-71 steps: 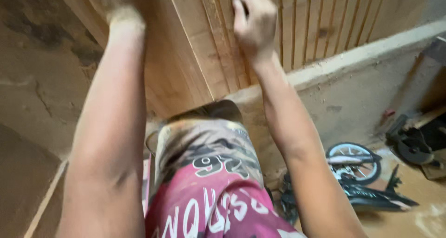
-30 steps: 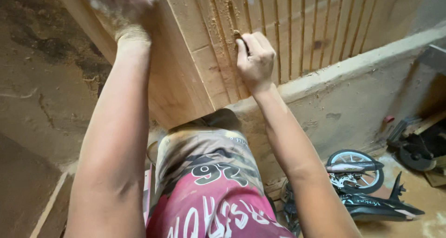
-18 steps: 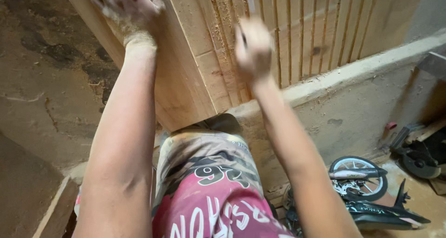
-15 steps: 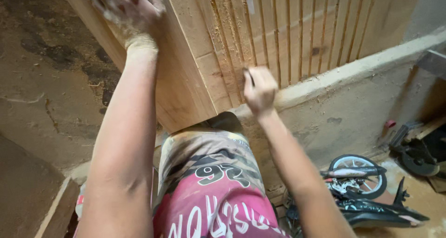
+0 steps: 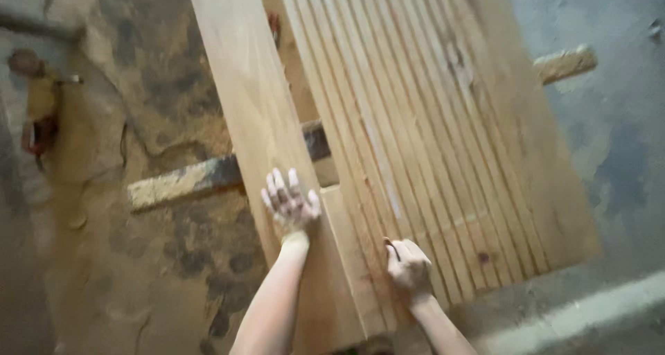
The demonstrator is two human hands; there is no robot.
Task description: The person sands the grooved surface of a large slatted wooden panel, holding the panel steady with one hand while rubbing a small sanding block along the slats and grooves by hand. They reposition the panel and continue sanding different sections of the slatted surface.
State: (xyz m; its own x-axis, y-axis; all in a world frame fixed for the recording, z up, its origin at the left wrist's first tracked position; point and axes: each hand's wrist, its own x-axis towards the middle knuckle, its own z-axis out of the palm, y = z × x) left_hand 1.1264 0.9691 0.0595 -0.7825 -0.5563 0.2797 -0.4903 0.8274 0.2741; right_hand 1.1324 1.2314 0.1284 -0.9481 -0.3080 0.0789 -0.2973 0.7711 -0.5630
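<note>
Work in hand reads as hand-finishing a ribbed wooden panel [image 5: 443, 133] that leans against a rough wall [image 5: 609, 133], with a plain flat plank [image 5: 249, 119] beside it on the left, touching or overlapping its left edge.

To do this step well, as I judge it:
- Run the tool along the grooves, never across; the ribs are narrow and would chip.
- Keep the bracing hand flat and well clear of the working line.
- Short strokes near the bottom end, where the panel meets the ledge [image 5: 575, 313].
- Watch the lean: pressure low down could kick the foot out.

Hands:
- Left hand [image 5: 291, 206]: open, fingers spread, palm flat on the plank about mid-height. Holds nothing, just presses and steadies. Looks dusty or gloved, can't tell which.
- Right hand [image 5: 410, 266]: fist closed around a small thin dark tool [image 5: 393, 247], only its tip showing above the knuckles. Can't make out the kind, could be a pencil, scraper or blade. Tip sits at the lower-left grooves of the panel, touching or just off the wood.

Around: a horizontal timber rail [image 5: 187, 178] runs behind the plank, another stub [image 5: 564, 63] pokes out at upper right. Blurred brownish object [image 5: 38, 99] at far left, unidentifiable.
</note>
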